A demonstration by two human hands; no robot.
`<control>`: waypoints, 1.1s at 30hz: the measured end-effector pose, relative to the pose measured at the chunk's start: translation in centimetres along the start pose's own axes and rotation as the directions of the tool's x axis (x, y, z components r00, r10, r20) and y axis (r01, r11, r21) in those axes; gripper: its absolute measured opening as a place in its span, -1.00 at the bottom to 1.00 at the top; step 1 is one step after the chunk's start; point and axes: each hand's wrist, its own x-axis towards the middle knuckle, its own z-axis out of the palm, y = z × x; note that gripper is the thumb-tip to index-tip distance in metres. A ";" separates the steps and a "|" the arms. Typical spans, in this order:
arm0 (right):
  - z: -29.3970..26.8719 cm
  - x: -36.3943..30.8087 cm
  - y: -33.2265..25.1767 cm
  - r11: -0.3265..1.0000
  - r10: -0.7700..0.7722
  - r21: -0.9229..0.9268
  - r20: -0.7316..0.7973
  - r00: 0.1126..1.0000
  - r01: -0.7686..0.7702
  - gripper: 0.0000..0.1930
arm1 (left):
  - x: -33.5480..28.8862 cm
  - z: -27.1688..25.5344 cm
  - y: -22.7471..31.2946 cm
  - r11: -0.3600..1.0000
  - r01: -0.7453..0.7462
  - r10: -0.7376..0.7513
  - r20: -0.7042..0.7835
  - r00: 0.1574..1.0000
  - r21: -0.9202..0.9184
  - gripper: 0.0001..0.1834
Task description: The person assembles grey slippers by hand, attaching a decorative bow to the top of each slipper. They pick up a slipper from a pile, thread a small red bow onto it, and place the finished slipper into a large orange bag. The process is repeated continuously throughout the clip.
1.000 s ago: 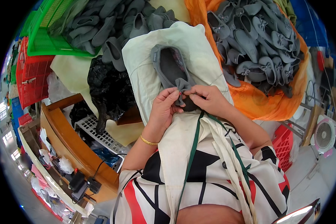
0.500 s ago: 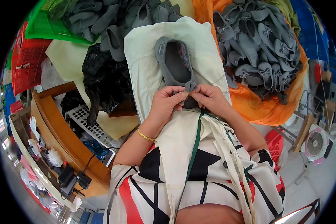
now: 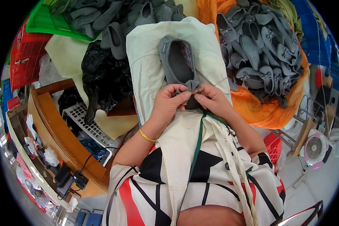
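A grey fabric slipper (image 3: 179, 62) with a patterned patch inside lies on the white cloth (image 3: 142, 52) over my lap, its toe pointing at me. Small grey fabric, seemingly a bow (image 3: 192, 85), sits at the toe's front edge. My left hand (image 3: 171, 100) pinches this bow from the left between thumb and fingers, and a gold bracelet circles that wrist. From the other side, my right hand (image 3: 211, 99) pinches it too, fingertips almost meeting the left ones. Any needle or thread between the fingertips is too small to make out.
At the right, an orange bag (image 3: 260, 116) holds a heap of grey slippers with bows (image 3: 252, 49). More grey slippers (image 3: 115, 37) pile up far left beside a green basket (image 3: 45, 19). A black plastic bag (image 3: 105, 75), a wooden desk (image 3: 60, 143) and a fan (image 3: 315, 148) stand around me.
The view has shifted slightly. Both hands keep their pinch at the slipper's toe, with only a small change of the fingers.
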 end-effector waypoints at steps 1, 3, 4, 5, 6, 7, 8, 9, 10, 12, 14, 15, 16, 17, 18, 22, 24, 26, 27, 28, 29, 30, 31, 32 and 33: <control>-0.1 0.0 -0.1 1.000 0.018 -0.001 0.008 1.000 -0.018 -0.88 | 0.0 0.1 0.0 1.000 -0.002 0.002 -0.001 1.000 0.000 -0.80; -0.4 0.0 -0.5 0.999 0.052 0.000 0.025 0.998 -0.052 -0.87 | -0.1 0.2 0.1 1.000 -0.005 0.005 -0.005 1.000 0.004 -0.81; -0.5 0.0 -0.5 0.999 0.053 -0.003 0.031 0.998 -0.052 -0.86 | -0.2 0.2 0.2 1.000 -0.004 0.004 -0.007 1.000 0.005 -0.80; -0.6 -0.1 -0.5 0.999 0.053 -0.005 0.033 0.998 -0.053 -0.86 | -0.2 0.3 0.1 1.000 -0.001 0.001 -0.006 1.000 0.007 -0.80; -0.7 -0.1 -0.5 0.999 0.054 -0.008 0.036 0.998 -0.053 -0.86 | -0.1 0.3 0.1 1.000 0.001 -0.001 -0.006 1.000 0.009 -0.80; -0.7 -0.1 -0.5 0.998 0.054 0.015 0.041 0.998 -0.055 -0.86 | -0.1 0.3 0.1 1.000 -0.002 0.002 -0.007 1.000 0.015 -0.81; -0.7 -0.1 -0.5 0.998 0.056 0.038 0.047 0.997 -0.058 -0.86 | -0.2 0.3 0.2 1.000 -0.005 0.005 -0.009 1.000 0.020 -0.81; -0.7 -0.1 -0.5 0.996 0.057 0.061 0.053 0.997 -0.060 -0.87 | -0.2 0.3 0.2 1.000 -0.008 0.008 -0.011 1.000 0.024 -0.81; -0.7 -0.1 -0.4 0.996 0.072 0.057 0.055 0.996 -0.075 -0.87 | -0.2 0.2 0.1 1.000 -0.002 0.002 -0.006 1.000 0.029 -0.82; -0.9 0.0 -0.3 0.993 0.100 0.048 0.057 0.993 -0.103 -0.87 | -0.1 0.1 0.1 0.999 0.009 -0.009 0.003 1.000 0.040 -0.83; -0.6 0.1 0.1 0.997 0.070 0.025 0.025 0.997 -0.071 -0.88 | -0.1 0.0 0.3 0.997 0.015 -0.015 0.008 1.000 0.081 -0.83; -0.4 0.2 0.2 0.998 0.055 0.012 0.010 0.998 -0.055 -0.88 | -0.1 0.0 0.3 0.995 0.018 -0.019 0.010 1.000 0.101 -0.84; -0.2 0.3 0.1 0.998 0.062 0.007 0.001 0.998 -0.062 -0.88 | 0.0 0.1 0.2 0.995 0.021 -0.022 0.017 1.000 0.102 -0.83; 0.0 0.3 -0.2 0.998 0.068 0.003 -0.009 0.998 -0.068 -0.88 | 0.1 0.0 0.3 0.994 0.023 -0.026 0.024 0.999 0.103 -0.83; 0.1 0.4 -0.3 0.997 0.074 -0.001 -0.019 0.997 -0.074 -0.88 | 0.1 0.0 0.3 0.994 0.026 -0.030 0.032 0.999 0.104 -0.83; -0.1 0.4 -0.4 0.996 0.092 0.021 0.011 0.996 -0.092 -0.78 | 0.0 0.3 0.4 0.990 0.018 -0.018 0.005 1.000 0.139 -0.83; 0.0 0.1 -0.9 0.996 0.061 0.063 0.014 0.998 -0.062 -0.71 | 0.0 0.6 0.4 0.990 -0.004 0.004 0.004 1.000 0.143 -0.84; 0.5 0.6 -0.2 0.998 -0.031 -0.047 -0.059 0.998 0.028 -0.67 | -0.1 0.6 0.6 0.978 -0.002 0.002 0.000 1.000 0.210 -0.83; 0.8 0.8 0.0 0.992 -0.080 -0.104 -0.091 0.993 0.071 -0.65 | -0.1 0.7 0.8 0.970 -0.001 0.002 -0.002 1.000 0.244 -0.83; 0.9 0.7 -0.2 0.988 -0.072 -0.142 -0.115 0.991 0.055 -0.66 | -0.1 0.7 0.7 0.967 -0.010 0.009 0.006 1.000 0.256 -0.82; 1.1 0.7 -0.8 0.983 -0.067 -0.181 -0.138 0.988 0.041 -0.67 | 0.0 0.6 0.5 0.963 -0.022 0.019 0.014 1.000 0.269 -0.82; 1.3 0.6 -1.1 0.976 -0.063 -0.218 -0.162 0.985 0.026 -0.68 | 0.1 0.5 0.3 0.959 -0.034 0.028 0.023 0.999 0.282 -0.81; 1.4 0.6 -1.1 0.985 -0.059 -0.170 -0.145 0.988 0.033 -0.69 | 0.2 0.5 0.2 0.960 -0.032 0.025 0.029 0.999 0.278 -0.81; 1.4 0.7 -0.9 0.992 -0.056 -0.121 -0.128 0.990 0.040 -0.70 | 0.3 0.5 0.0 0.961 -0.031 0.022 0.036 0.999 0.274 -0.81; 1.5 0.8 -1.0 0.996 -0.054 -0.072 -0.111 0.992 0.046 -0.72 | 0.4 0.6 0.0 0.962 -0.030 0.019 0.043 0.999 0.270 -0.81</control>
